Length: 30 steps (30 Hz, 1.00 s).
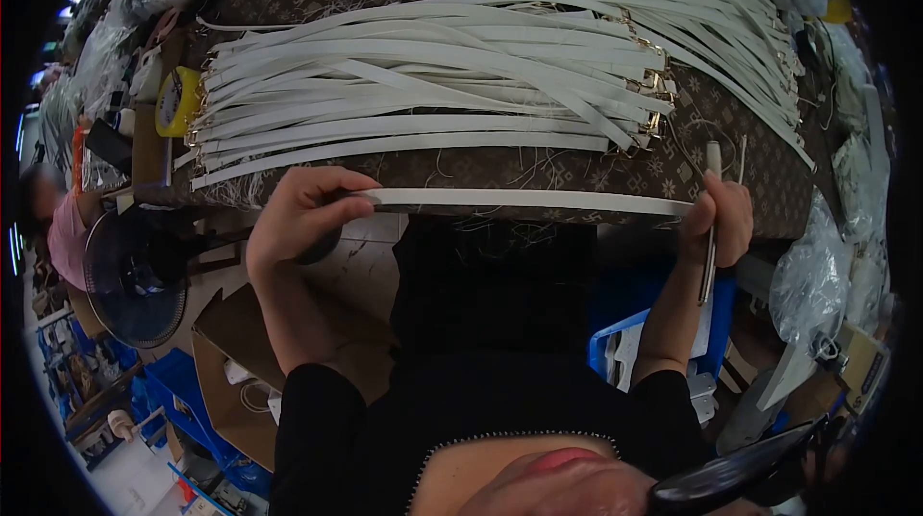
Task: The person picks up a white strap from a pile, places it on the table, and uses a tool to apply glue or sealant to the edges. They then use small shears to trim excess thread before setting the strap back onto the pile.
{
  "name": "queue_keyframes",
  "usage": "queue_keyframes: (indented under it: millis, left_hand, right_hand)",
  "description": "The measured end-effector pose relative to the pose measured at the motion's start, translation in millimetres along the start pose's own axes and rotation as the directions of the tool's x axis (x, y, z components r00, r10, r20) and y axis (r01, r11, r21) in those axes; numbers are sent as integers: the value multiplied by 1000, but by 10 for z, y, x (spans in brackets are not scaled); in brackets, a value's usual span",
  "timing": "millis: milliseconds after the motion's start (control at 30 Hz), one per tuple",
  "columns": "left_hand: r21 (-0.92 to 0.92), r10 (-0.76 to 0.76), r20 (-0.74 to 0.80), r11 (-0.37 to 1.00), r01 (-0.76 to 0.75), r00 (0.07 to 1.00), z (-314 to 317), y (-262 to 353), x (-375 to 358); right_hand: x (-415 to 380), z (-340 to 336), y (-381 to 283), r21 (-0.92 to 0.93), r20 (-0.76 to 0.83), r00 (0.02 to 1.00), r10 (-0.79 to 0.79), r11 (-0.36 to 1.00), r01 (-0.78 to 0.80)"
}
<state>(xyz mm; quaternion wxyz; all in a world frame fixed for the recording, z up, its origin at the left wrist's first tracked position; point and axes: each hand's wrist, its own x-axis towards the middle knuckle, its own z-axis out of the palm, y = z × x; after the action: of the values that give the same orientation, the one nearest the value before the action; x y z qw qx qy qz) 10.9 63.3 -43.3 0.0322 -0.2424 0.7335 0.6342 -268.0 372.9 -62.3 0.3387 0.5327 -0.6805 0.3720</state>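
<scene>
Patterned cloth [716,102] covers the bench [781,213]. The left hand [303,218] pinches one end of a white strap [529,198] between thumb and fingers; the right hand [723,218], curled closed, grips the other end and a slim tool [712,155]. Beyond both hands lies a strap pile [413,74]; a fan [144,276] stands outward of the left hand.

I log a dark brown, patterned-cloth-covered table [711,100], a pale tiled floor [358,254], a round black caged fan [111,276] at left, an open brown cardboard box [219,338], and narrow white light strips [18,136] far left.
</scene>
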Motion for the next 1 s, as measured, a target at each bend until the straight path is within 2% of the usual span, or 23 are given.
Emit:
queue_keyframes:
  millis: [33, 100, 167, 233, 267, 333, 467, 567, 600, 633, 700, 767, 800, 833, 900, 933, 1000]
  left_hand:
    - [-1, -4, -20, 1000, 4, 1000, -38, 18, -29]
    - [-128, 0, -11, 992, -2, 1000, -126, 36, -73]
    - [-138, 19, -47, 990, -26, 999, -200, -70, -89]
    - [-206, 83, -36, 974, -89, 996, -154, -38, -53]
    - [-206, 85, -56, 974, -94, 995, -136, -25, -38]
    - [-340, 16, -68, 940, -38, 998, -109, -11, -13]
    - [-351, 33, -32, 935, -42, 999, -130, 33, 114]
    - [-225, 77, -72, 970, -91, 994, -225, 191, 344]
    - [-102, 180, -96, 977, -190, 979, -296, 259, 485]
    - [26, 283, -114, 959, -282, 952, -366, 339, 630]
    - [107, 422, -180, 906, -409, 889, -439, 611, 974]
    - [125, 508, -346, 858, -498, 789, -458, 753, 1496]
    - [479, 617, -461, 778, -407, 637, -383, 818, 1677]
    - [752, 735, -495, 629, -196, 463, -359, 890, 1818]
    - [748, 772, -472, 606, -270, 426, -238, 947, 1750]
    - [772, 789, -428, 573, -275, 441, -218, 873, 1677]
    - [800, 803, -386, 536, -269, 454, -180, 649, 1545]
  right_hand:
    - [-16, -38, 65, -22, -14, 1000, 12, 1000, -13]
    - [-28, -84, 190, -15, -25, 999, -24, 1000, 23]
    - [-58, -134, 266, -98, -49, 999, 19, 995, -24]
    - [-90, -193, 351, -104, -50, 998, 32, 994, -37]
    - [-86, -208, 381, -177, -71, 996, 45, 983, -57]
    - [-98, -257, 454, -278, -94, 992, 79, 955, -102]
    - [-37, -322, 592, -300, -91, 993, 81, 948, -105]
    - [129, -329, 813, -384, -81, 997, 19, 922, -49]
    - [226, -328, 921, -408, -79, 997, 16, 912, -47]
    - [343, -317, 1053, -426, -77, 997, 10, 904, -42]
    - [644, -279, 1423, -426, -116, 992, -46, 905, -8]
    - [970, -207, 1753, -518, -106, 993, -46, 855, -16]
    - [1127, -179, 1800, -468, -114, 993, -17, 883, -39]
    - [1254, -155, 1808, -417, -118, 993, 8, 907, -57]
    - [1246, -177, 1823, -383, -154, 987, -52, 924, -11]
    - [1175, -189, 1873, -366, -158, 986, -57, 931, -5]
    - [1066, -138, 1494, -188, -213, 965, 151, 963, -192]
